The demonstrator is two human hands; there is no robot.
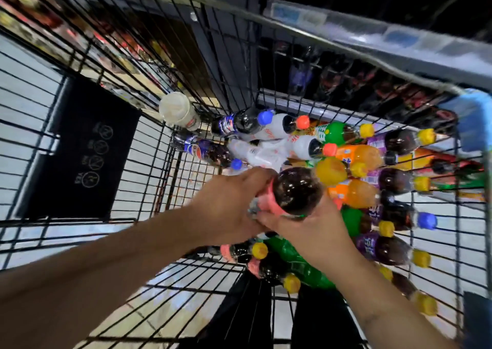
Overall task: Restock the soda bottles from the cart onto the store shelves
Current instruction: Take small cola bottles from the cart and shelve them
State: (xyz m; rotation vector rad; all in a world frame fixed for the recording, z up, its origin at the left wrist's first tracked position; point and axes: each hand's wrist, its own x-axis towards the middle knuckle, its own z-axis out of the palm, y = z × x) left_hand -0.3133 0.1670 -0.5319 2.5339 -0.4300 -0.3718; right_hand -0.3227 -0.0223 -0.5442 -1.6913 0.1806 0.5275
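Observation:
I look down into a black wire cart [149,162] full of soda bottles lying on their sides. Both hands hold one dark cola bottle with a pink label [292,191] above the pile. My left hand [226,202] grips its lower end from the left. My right hand [308,231] grips it from below and right. Its cap is hidden behind an orange soda bottle [354,159]. Around it lie purple-label bottles [391,183], a green bottle [295,263], white bottles [274,130] and blue-cap cola bottles [239,122].
The store shelf edge with price tags [372,37] runs across the upper right, with dark bottles [332,79] on the shelf below it. A black child-seat flap [80,151] hangs on the cart's left wall. A cream-lidded jar [177,109] stands at the cart's far corner.

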